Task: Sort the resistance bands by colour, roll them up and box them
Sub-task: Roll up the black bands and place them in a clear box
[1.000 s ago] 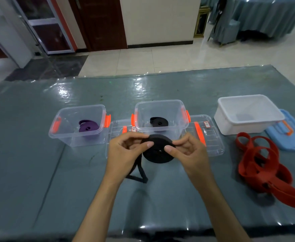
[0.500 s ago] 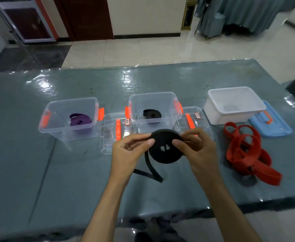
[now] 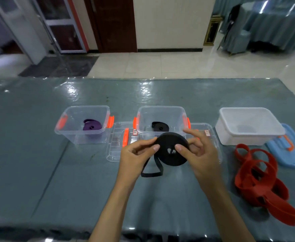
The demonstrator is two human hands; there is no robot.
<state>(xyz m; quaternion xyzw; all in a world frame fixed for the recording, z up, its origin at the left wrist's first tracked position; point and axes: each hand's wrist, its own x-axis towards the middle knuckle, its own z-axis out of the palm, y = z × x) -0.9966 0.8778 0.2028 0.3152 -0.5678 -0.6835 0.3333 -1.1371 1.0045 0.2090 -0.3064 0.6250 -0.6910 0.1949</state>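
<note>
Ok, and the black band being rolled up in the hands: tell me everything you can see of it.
The black band is a flat matte strap that looks like rubber, wound into a thick disc with a small gap at its centre. It is held above the table, tilted toward the camera, in front of the middle clear box. The left hand and right hand pinch it from either side. An unrolled loop hangs from its lower left.

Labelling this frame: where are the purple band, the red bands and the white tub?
purple band (image 3: 92, 126), head view, top of roll
red bands (image 3: 258, 179), head view, middle of pile
white tub (image 3: 230, 137), head view, front wall
</note>
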